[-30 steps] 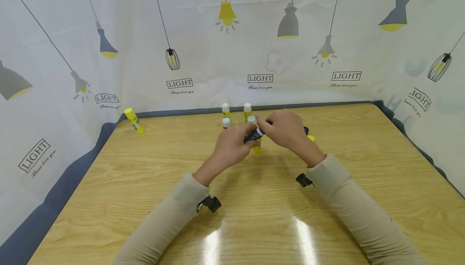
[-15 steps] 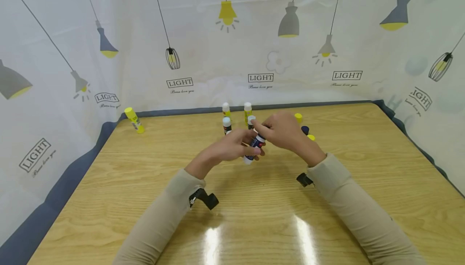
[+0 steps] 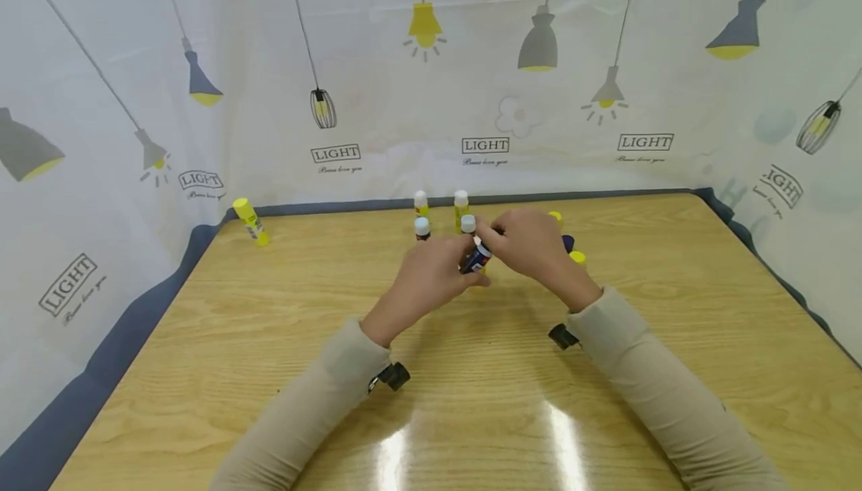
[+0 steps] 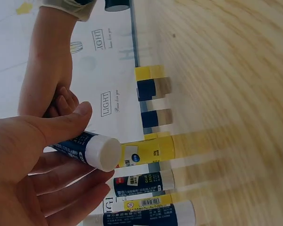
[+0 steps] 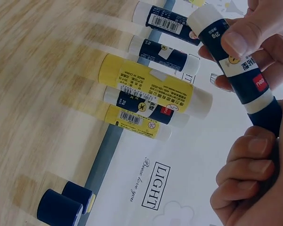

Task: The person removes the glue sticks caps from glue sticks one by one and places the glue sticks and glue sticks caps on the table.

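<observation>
My left hand point(image 3: 427, 274) holds the body of a navy glue stick point(image 5: 238, 66), thumb on one side and fingers on the other. The stick tilts, its white base end toward the left hand's side. At its other end my right hand point(image 3: 532, 248) grips the navy cap point(image 5: 268, 117) with curled fingers; a white collar shows beside the cap. Just beyond the hands stand several glue sticks with white tops and no coloured caps, among them a large yellow glue stick point(image 5: 141, 84) and a navy one point(image 4: 144, 182). The left hand partly hides this group in the head view.
Loose caps stand right of the right hand: a navy cap point(image 5: 59, 207), a yellow cap point(image 3: 577, 257) and others. A yellow glue stick point(image 3: 251, 221) with its yellow cap on stands at the table's far left. A printed curtain point(image 3: 377, 117) rises behind the wooden table point(image 3: 303, 304).
The left hand loosened and turned lower around half a second ago, baring the stick's white base, then came back up over its body. The right hand stayed at the cap.
</observation>
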The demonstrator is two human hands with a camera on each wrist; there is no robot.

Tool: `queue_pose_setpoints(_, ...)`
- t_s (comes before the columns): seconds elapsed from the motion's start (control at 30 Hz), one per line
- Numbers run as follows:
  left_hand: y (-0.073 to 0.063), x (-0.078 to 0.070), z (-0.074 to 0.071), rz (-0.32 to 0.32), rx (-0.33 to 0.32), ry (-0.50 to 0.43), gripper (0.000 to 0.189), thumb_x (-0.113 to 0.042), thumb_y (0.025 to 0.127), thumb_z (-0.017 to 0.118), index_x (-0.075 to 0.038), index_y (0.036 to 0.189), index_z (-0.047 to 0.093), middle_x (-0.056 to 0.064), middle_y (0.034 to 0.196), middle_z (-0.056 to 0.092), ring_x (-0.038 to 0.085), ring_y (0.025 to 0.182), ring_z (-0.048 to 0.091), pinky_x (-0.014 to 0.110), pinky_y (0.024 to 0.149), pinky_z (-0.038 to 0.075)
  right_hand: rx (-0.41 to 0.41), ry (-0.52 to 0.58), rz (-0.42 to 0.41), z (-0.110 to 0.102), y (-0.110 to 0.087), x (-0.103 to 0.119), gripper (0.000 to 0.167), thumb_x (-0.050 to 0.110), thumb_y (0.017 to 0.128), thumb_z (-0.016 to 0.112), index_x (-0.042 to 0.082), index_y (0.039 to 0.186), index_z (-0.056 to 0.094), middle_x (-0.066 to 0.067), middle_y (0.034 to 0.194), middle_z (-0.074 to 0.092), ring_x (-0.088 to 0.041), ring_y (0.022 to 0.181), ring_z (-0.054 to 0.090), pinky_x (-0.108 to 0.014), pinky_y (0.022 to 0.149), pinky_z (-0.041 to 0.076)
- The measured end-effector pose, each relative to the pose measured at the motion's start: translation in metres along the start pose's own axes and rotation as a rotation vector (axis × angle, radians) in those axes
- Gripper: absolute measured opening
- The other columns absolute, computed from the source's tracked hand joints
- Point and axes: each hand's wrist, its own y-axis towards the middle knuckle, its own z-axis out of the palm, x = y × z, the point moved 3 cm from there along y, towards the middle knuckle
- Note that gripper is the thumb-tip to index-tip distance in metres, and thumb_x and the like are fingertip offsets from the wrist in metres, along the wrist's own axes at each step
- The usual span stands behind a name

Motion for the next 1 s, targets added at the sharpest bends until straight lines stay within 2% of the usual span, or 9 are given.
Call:
queue_pose_setpoints(0.07, -0.002, -0.001, 0.0, -0.005, -0.015, 0.054, 0.039, -0.049, 0.087, 0.081, -0.021, 0.112, 0.069, -0.003, 0.096, 0.077, 0.011, 0.078, 0.072, 0.031, 0.062, 0.056, 0.005, -0.01, -0.012, 0.002, 0.001, 0.0, 0.062, 0.04, 0.107, 0.05, 0.02, 0.049, 0.046, 0.005, 0.044, 0.035, -0.013, 0.04, 0.029, -0.026, 0.044, 0.019)
queue_pose_setpoints(0.13, -0.003, -0.001, 0.0, -0.011, -0.011, 0.062, 0.037, -0.046, 0.087, 0.082, -0.019, 0.109, 0.069, -0.002, 0.094, 0.077, 0.013, 0.076, 0.072, 0.031, 0.061, 0.056, 0.013, -0.015, -0.03, 0.003, 0.002, 0.002, 0.063, 0.04, 0.107, 0.051, 0.02, 0.048, 0.047, 0.006, 0.043, 0.035, -0.012, 0.04, 0.029, -0.026, 0.044, 0.02)
queue_pose_setpoints(0.3, -0.003, 0.0, 0.0, -0.006, 0.021, 0.027, 0.03, -0.038, 0.088, 0.084, -0.017, 0.102, 0.068, -0.001, 0.087, 0.074, 0.014, 0.071, 0.067, 0.032, 0.059, 0.052, 0.023, -0.024, -0.067, 0.006, 0.004, 0.004, 0.064, 0.04, 0.108, 0.049, 0.02, 0.047, 0.046, 0.006, 0.042, 0.033, -0.012, 0.039, 0.028, -0.026, 0.044, 0.019)
queue_pose_setpoints(0.53, 0.0, 0.002, 0.002, 0.054, 0.082, 0.011, 0.028, -0.035, 0.092, 0.08, -0.015, 0.104, 0.065, 0.0, 0.088, 0.072, 0.015, 0.073, 0.066, 0.032, 0.064, 0.053, 0.014, -0.052, -0.069, 0.008, 0.003, 0.001, 0.066, 0.042, 0.108, 0.049, 0.021, 0.046, 0.046, 0.007, 0.042, 0.032, -0.012, 0.039, 0.029, -0.026, 0.044, 0.019)
queue_pose_setpoints(0.77, 0.002, 0.006, 0.0, 0.096, 0.222, -0.05, 0.023, -0.032, 0.094, 0.078, -0.015, 0.094, 0.062, -0.001, 0.08, 0.067, 0.012, 0.064, 0.057, 0.027, 0.059, 0.041, 0.04, -0.047, -0.09, 0.012, 0.003, 0.0, 0.067, 0.043, 0.108, 0.048, 0.022, 0.045, 0.044, 0.008, 0.042, 0.03, -0.012, 0.04, 0.028, -0.026, 0.044, 0.019)
queue_pose_setpoints(0.83, 0.003, 0.008, -0.001, 0.105, 0.265, -0.098, 0.021, -0.029, 0.095, 0.077, -0.014, 0.095, 0.063, -0.001, 0.081, 0.068, 0.01, 0.065, 0.059, 0.025, 0.059, 0.042, 0.05, -0.04, -0.097, 0.014, 0.003, 0.0, 0.067, 0.044, 0.109, 0.047, 0.022, 0.046, 0.044, 0.008, 0.042, 0.03, -0.012, 0.04, 0.028, -0.026, 0.044, 0.02)
queue_pose_setpoints(1.0, 0.005, 0.012, 0.001, 0.135, 0.335, -0.202, 0.015, -0.022, 0.097, 0.074, -0.011, 0.105, 0.068, 0.002, 0.09, 0.075, 0.009, 0.075, 0.07, 0.024, 0.067, 0.055, 0.077, -0.006, -0.115, 0.014, 0.002, 0.001, 0.066, 0.041, 0.109, 0.049, 0.021, 0.046, 0.048, 0.008, 0.042, 0.029, -0.011, 0.04, 0.026, -0.026, 0.044, 0.02)
